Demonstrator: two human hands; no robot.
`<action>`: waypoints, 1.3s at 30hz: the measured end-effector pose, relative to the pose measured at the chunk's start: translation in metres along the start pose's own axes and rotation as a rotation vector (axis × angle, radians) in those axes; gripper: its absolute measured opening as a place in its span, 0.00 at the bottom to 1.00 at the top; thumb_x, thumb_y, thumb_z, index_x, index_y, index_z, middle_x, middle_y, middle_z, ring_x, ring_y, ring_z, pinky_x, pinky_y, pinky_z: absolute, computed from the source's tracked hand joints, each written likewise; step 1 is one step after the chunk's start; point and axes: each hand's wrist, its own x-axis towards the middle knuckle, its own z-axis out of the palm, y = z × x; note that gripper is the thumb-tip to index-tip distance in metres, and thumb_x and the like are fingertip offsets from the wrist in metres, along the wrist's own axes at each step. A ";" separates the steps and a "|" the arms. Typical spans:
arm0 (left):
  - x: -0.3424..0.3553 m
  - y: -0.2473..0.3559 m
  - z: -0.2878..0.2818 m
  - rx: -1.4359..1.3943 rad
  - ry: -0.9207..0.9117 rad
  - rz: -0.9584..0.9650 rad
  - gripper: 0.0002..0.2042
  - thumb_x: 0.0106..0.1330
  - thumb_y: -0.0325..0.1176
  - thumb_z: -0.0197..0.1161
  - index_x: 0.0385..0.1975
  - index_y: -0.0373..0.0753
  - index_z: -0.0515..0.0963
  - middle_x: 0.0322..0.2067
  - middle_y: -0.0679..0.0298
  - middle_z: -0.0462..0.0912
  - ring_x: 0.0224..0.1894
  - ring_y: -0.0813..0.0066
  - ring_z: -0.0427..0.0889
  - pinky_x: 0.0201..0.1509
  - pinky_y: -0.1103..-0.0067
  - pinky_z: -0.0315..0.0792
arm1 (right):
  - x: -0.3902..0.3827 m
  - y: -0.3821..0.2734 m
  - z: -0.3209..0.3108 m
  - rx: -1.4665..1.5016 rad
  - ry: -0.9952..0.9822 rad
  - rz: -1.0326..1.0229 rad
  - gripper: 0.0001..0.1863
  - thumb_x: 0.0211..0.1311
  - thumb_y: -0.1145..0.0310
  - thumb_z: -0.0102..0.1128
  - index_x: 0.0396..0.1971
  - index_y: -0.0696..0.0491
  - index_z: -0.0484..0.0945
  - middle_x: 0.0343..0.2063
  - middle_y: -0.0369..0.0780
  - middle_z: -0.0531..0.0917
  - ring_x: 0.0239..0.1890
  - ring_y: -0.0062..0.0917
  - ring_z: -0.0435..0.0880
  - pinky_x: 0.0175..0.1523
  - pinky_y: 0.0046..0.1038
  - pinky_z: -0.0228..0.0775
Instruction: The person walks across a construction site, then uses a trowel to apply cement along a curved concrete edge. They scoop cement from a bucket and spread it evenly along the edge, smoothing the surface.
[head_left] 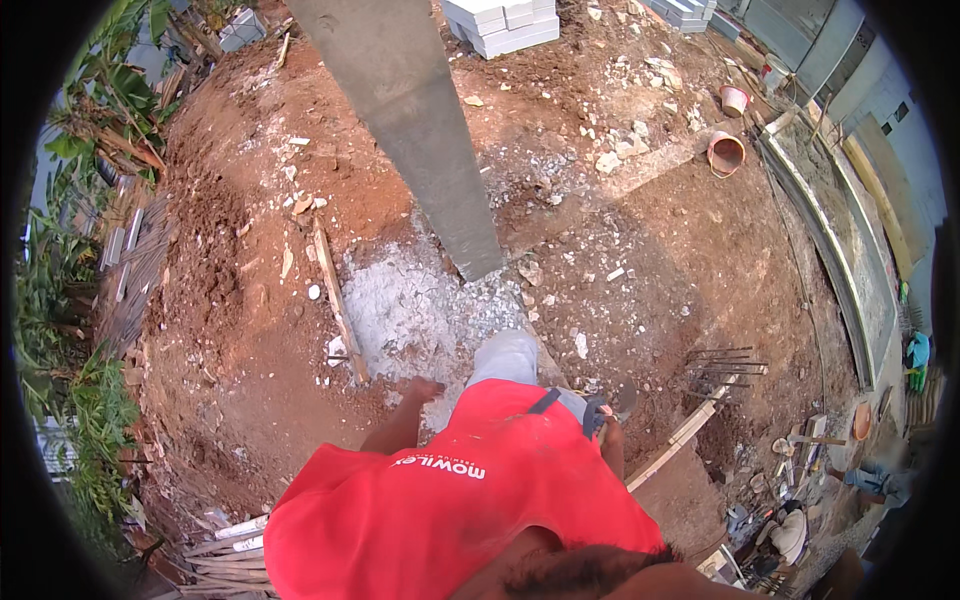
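Observation:
My left hand [426, 389] hangs over the pale, dusty ground beside my leg, its fingers loose and holding nothing that shows. On the other side, at my hip, my right hand [610, 432] is closed around what looks like a trowel [627, 399]; its grey blade sticks out past the fingers, and the grip is partly hidden. A tall grey concrete column [425, 130] rises in front of me, its foot in a patch of whitish rubble [400, 305]. My red shirt and one light grey trouser leg [506, 357] fill the near middle.
A wooden plank [338, 300] lies left of the rubble. White blocks [503, 24] are stacked at the back. Two buckets [726, 154] [735, 100] stand or lie at the right. Rebar ends [725, 360] and a timber strip [685, 432] lie nearer. A long concrete kerb [815, 235] curves along the right.

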 end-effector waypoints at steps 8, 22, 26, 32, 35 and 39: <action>0.061 0.332 0.217 0.041 0.012 0.356 0.10 0.65 0.22 0.62 0.43 0.24 0.80 0.34 0.47 0.88 0.34 0.59 0.90 0.41 0.70 0.87 | 0.052 -0.103 -0.014 -0.261 0.336 -0.456 0.15 0.63 0.61 0.61 0.40 0.59 0.79 0.27 0.42 0.80 0.19 0.30 0.77 0.19 0.33 0.68; 0.271 0.573 0.412 0.692 0.030 0.413 0.18 0.50 0.43 0.69 0.33 0.35 0.87 0.32 0.49 0.88 0.36 0.59 0.89 0.45 0.68 0.80 | 0.208 -0.424 0.013 -0.064 0.671 -0.477 0.16 0.64 0.62 0.60 0.40 0.61 0.77 0.26 0.44 0.79 0.19 0.31 0.75 0.20 0.35 0.66; 0.304 0.657 0.449 0.400 0.129 0.500 0.12 0.53 0.40 0.69 0.33 0.40 0.88 0.31 0.55 0.89 0.34 0.63 0.88 0.44 0.70 0.79 | 0.244 -0.519 0.050 -0.096 0.523 -0.347 0.17 0.63 0.60 0.61 0.35 0.62 0.75 0.24 0.44 0.78 0.20 0.31 0.76 0.22 0.38 0.68; 0.318 0.722 0.456 0.281 0.322 0.558 0.12 0.53 0.40 0.71 0.33 0.41 0.89 0.31 0.59 0.90 0.34 0.66 0.89 0.44 0.71 0.79 | 0.312 -0.609 0.088 -0.510 0.484 -0.661 0.15 0.57 0.61 0.62 0.26 0.60 0.75 0.15 0.39 0.74 0.14 0.27 0.74 0.18 0.31 0.64; 0.311 0.687 0.431 0.228 0.468 0.424 0.11 0.53 0.41 0.73 0.30 0.41 0.89 0.30 0.59 0.90 0.33 0.67 0.89 0.42 0.72 0.80 | 0.326 -0.681 0.118 -0.534 0.191 -0.265 0.12 0.53 0.66 0.60 0.19 0.59 0.74 0.13 0.39 0.73 0.11 0.27 0.72 0.16 0.32 0.63; 0.287 0.583 0.407 0.342 0.853 0.045 0.27 0.45 0.49 0.78 0.38 0.31 0.86 0.40 0.46 0.88 0.44 0.56 0.89 0.47 0.67 0.82 | 0.366 -0.747 0.149 -0.673 0.138 -0.575 0.09 0.53 0.68 0.61 0.20 0.55 0.74 0.12 0.35 0.70 0.11 0.25 0.70 0.16 0.31 0.62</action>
